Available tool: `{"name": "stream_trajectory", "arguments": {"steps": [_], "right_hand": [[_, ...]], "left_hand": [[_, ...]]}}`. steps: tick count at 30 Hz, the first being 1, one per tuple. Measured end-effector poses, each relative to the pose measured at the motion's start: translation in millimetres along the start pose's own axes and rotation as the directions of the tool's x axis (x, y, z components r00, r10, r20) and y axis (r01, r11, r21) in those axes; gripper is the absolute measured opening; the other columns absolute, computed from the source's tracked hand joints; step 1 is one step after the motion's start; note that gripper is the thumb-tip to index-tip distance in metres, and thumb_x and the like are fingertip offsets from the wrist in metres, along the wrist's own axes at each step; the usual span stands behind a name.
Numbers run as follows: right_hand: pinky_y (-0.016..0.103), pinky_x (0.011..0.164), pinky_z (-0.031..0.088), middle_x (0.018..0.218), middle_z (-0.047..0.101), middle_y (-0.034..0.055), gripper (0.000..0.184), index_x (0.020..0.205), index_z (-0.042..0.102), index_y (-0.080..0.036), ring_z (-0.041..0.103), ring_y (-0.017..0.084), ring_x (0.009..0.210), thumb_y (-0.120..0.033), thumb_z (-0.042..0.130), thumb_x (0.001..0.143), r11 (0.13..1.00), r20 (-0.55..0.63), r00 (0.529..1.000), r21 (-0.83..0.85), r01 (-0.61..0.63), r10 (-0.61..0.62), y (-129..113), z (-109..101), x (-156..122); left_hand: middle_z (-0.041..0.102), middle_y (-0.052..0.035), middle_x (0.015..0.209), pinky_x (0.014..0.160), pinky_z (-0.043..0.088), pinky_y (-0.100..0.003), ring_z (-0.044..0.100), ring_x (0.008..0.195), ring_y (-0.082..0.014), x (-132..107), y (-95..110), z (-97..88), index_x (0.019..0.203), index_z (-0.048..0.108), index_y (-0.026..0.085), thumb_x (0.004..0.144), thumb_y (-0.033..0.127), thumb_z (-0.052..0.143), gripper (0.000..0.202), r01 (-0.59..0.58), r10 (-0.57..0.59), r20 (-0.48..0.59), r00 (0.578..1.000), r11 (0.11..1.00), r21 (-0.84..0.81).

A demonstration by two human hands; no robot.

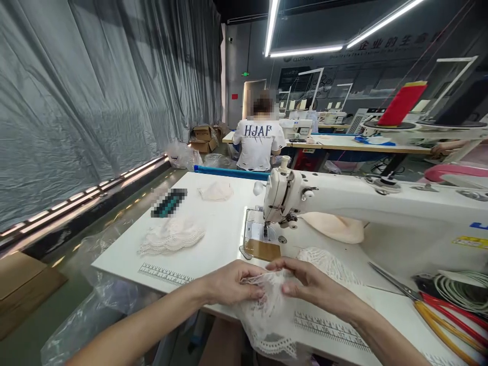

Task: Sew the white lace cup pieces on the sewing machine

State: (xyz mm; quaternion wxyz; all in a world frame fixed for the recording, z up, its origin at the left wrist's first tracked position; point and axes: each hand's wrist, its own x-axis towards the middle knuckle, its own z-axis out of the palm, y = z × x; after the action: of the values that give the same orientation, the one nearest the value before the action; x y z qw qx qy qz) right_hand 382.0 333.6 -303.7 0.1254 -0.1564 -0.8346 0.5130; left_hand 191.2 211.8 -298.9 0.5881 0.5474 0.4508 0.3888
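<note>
Both my hands hold a piece of white lace fabric [269,317] at the near edge of the white sewing table [221,239]. My left hand [232,282] pinches the lace from the left, fingers closed on it. My right hand [310,284] grips it from the right, thumb and fingers pressed on the cloth. The lace hangs over the table edge below my hands. The white sewing machine [343,198] stands just beyond, its needle area [266,229] a short way behind my hands.
A pile of white lace pieces [171,236] lies at the table's left, another small piece [216,191] farther back. A cream foam cup [335,226] sits under the machine arm. Scissors [427,300] with red and yellow handles lie at right. A person in a white shirt [258,140] sits ahead.
</note>
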Motion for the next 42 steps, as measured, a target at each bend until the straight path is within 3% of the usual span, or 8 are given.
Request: {"name": "stream_trajectory", "arguments": {"steps": [3,5,8,15,20,30,35,42], "right_hand": [[0.024,0.056,0.039,0.065,0.048,-0.0033,0.031,0.084,0.053,-0.021,0.047,0.013,0.061,-0.051,0.048,0.087,1.0,-0.056,0.998,0.024,-0.006,0.007,-4,9,0],[0.023,0.052,0.033,0.061,0.041,-0.0052,0.027,0.085,0.051,-0.022,0.04,0.012,0.057,-0.048,0.046,0.089,1.0,-0.11,0.994,0.003,0.006,-0.006,-7,14,-4],[0.024,0.053,0.031,0.065,0.048,-0.003,0.023,0.085,0.054,-0.022,0.04,0.012,0.058,-0.044,0.048,0.089,0.995,-0.172,0.984,-0.095,0.028,-0.044,-11,19,-8],[0.026,0.061,0.039,0.073,0.058,0.0004,0.024,0.079,0.058,-0.022,0.051,0.016,0.067,-0.042,0.049,0.088,0.989,-0.179,0.983,-0.145,0.005,-0.032,-15,23,-18],[0.026,0.061,0.039,0.068,0.054,-0.0003,0.03,0.073,0.057,-0.021,0.05,0.016,0.066,-0.045,0.047,0.089,0.991,-0.118,0.993,-0.13,-0.013,-0.002,-18,31,-24],[0.027,0.068,0.04,0.075,0.058,0.0002,0.026,0.067,0.055,-0.02,0.054,0.016,0.073,-0.039,0.056,0.085,0.999,-0.052,0.998,-0.021,0.027,-0.028,-21,33,-33],[0.026,0.066,0.04,0.076,0.057,-0.0001,0.029,0.062,0.048,-0.021,0.054,0.015,0.071,-0.038,0.059,0.083,0.999,-0.085,0.996,-0.048,0.022,-0.026,-25,36,-37],[0.024,0.057,0.038,0.074,0.052,0.0002,0.032,0.06,0.042,-0.02,0.048,0.014,0.065,-0.04,0.059,0.079,0.999,-0.118,0.992,0.016,-0.045,0.046,-33,45,-40]], "left_hand": [[0.058,-0.0026,0.082,0.067,0.041,-0.021,0.051,0.073,-0.012,-10,1,-3.6,0.105,0.066,0.012,0.075,0.036,0.068,0.038,0.034,-0.031,-0.06,0.998,0.998,0.058],[0.059,-0.004,0.092,0.07,0.042,-0.023,0.054,0.08,-0.0139,-13,-1,-2.7,0.12,0.058,0.018,0.074,0.029,0.069,0.049,0.053,-0.044,-0.105,0.994,0.995,0.082],[0.057,-0.0024,0.088,0.069,0.042,-0.025,0.054,0.078,-0.0133,-10,-5,4.1,0.133,0.044,0.023,0.073,0.026,0.071,0.067,0.034,-0.022,-0.178,0.984,0.998,0.061],[0.051,0.0039,0.064,0.052,0.032,-0.018,0.044,0.055,-0.0079,-6,-8,24.1,0.101,0.052,0.016,0.079,0.022,0.06,0.024,-0.089,0.136,-0.312,0.94,0.983,0.162],[0.05,0.0045,0.061,0.053,0.031,-0.018,0.039,0.053,-0.0065,-18,-2,30.3,0.083,0.056,0.015,0.078,0.015,0.056,0.005,-0.097,0.193,-0.321,0.927,0.951,0.294],[0.058,0.0007,0.064,0.058,0.039,-0.019,0.052,0.06,-0.0099,-34,-6,33.5,0.076,0.064,0.012,0.075,0.019,0.062,0.008,0.01,0.063,-0.283,0.957,0.968,0.252],[0.062,-0.0027,0.068,0.058,0.042,-0.02,0.055,0.063,-0.0123,-40,-5,38.4,0.07,0.064,0.011,0.073,0.028,0.065,0.017,0.009,0.081,-0.312,0.947,0.961,0.275],[0.059,-0.0001,0.066,0.053,0.037,-0.018,0.05,0.058,-0.0085,-46,4,47.1,0.063,0.054,0.013,0.067,0.016,0.063,0.011,0.006,0.124,-0.378,0.918,0.946,0.325]]}}
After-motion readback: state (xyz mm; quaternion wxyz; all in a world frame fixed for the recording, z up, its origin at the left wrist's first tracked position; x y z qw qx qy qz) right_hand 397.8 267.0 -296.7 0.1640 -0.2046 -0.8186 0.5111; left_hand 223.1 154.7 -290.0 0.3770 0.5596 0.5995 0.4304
